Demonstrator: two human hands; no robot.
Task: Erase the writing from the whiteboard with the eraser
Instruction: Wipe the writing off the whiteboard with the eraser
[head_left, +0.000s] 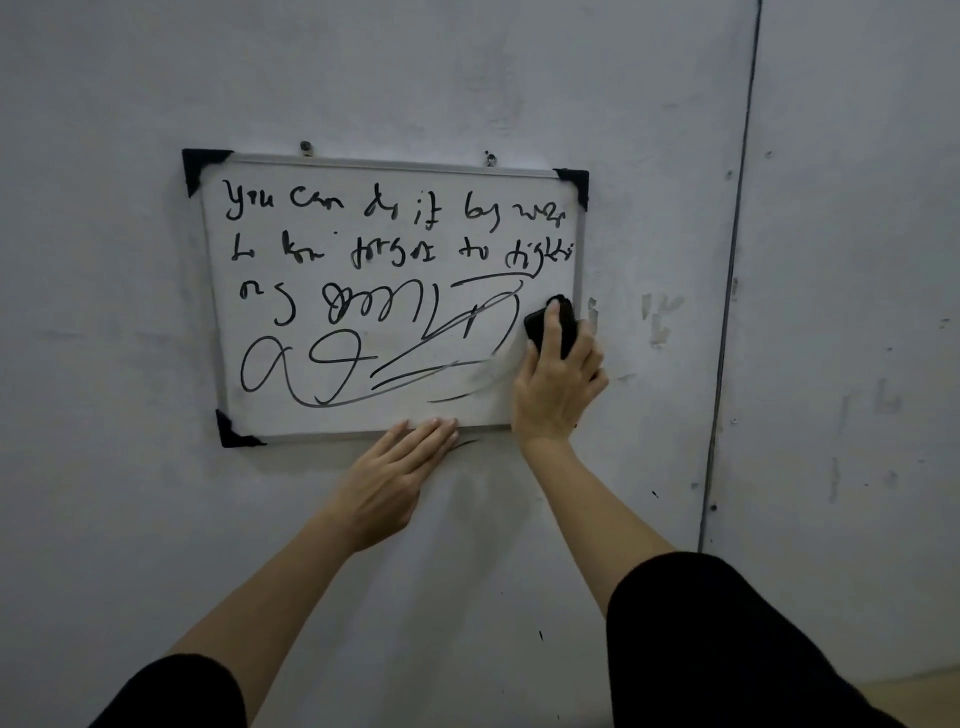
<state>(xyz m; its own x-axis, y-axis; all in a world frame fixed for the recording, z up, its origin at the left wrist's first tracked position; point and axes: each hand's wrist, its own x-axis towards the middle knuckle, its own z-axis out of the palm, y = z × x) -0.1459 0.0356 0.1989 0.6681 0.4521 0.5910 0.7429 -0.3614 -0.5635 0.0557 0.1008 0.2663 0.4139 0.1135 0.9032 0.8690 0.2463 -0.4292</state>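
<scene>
Eraser (551, 325), black and block-shaped, sits pressed to the right edge of the whiteboard (270, 415), a little below mid-height and overlapping the frame there; the right hand (558, 384) grasps it from below, fingers curled up over its back, wrist crossing the board's lower right corner and hiding that corner cap. The left hand (395, 478) lies flat on the wall (363, 78) beneath the board, fingers straight and holding nothing, fingertips (431, 423) reaching onto the bottom frame rail. Black marker writing (363, 208) fills most of the board: two lines of scrawled words on top, loops and long sweeping strokes below; the strokes nearest the eraser look grey and smeared (467, 384) (the rest stay crisp). Black corner caps (200, 163) show on the three visible corners; two small fixings (306, 148) stand just above the top rail. A short dark mark (465, 444) lies on the wall just under the frame, beside the left fingertips; a thin dark vertical line (732, 260) runs down the wall well to the right; black sleeves (727, 649) cover both upper arms.
</scene>
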